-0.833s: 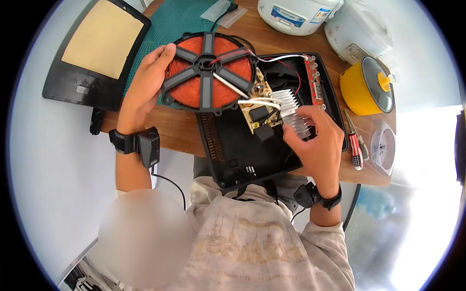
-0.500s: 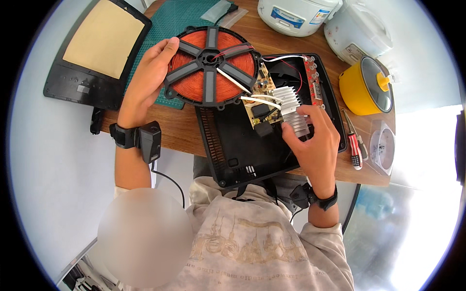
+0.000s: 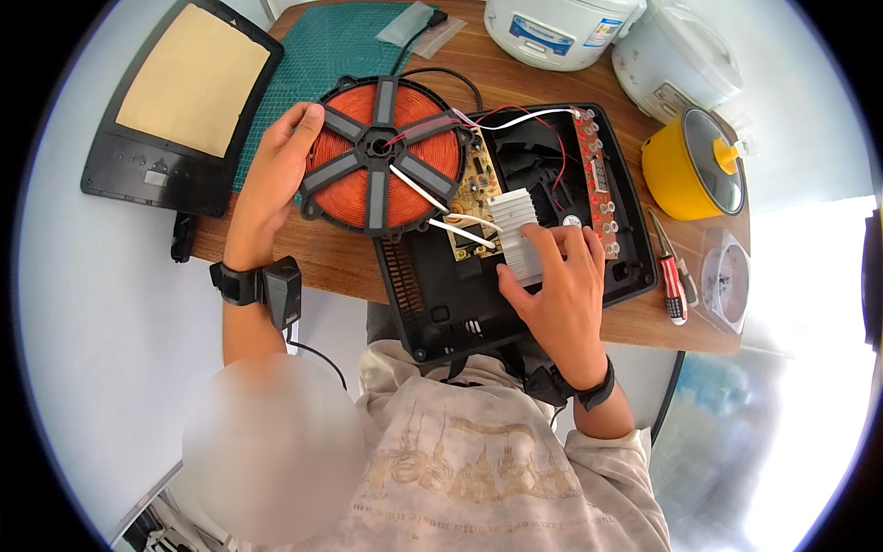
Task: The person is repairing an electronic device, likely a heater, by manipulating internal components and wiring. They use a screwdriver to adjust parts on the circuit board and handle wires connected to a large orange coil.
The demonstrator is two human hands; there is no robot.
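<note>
My left hand (image 3: 283, 166) grips the left rim of a round induction coil (image 3: 354, 201), copper windings on a black spoked frame, thumb on top. White sleeved wires run from the coil to a tan circuit board (image 3: 476, 175), which the coil's right edge partly covers. My right hand (image 3: 561, 299) holds the silver finned heat sink (image 3: 515, 221) on that board, thumb at its left edge and fingers over its right side. Beneath lies the open black cooktop housing (image 3: 469, 308). A narrow red board with a small display (image 3: 601, 175) sits along the housing's right side.
The black cooktop cover (image 3: 156, 170) with a tan sheet lies left, beside a green cutting mat (image 3: 345, 37). Two white rice cookers (image 3: 543, 37) and a yellow pot (image 3: 676, 175) stand at the back right. A red-handled screwdriver (image 3: 673, 285) and a clear tray (image 3: 727, 281) lie right.
The coil has moved down and left in my left hand. My right hand has shifted left with the heat sink and circuit board, uncovering more of the housing's inside.
</note>
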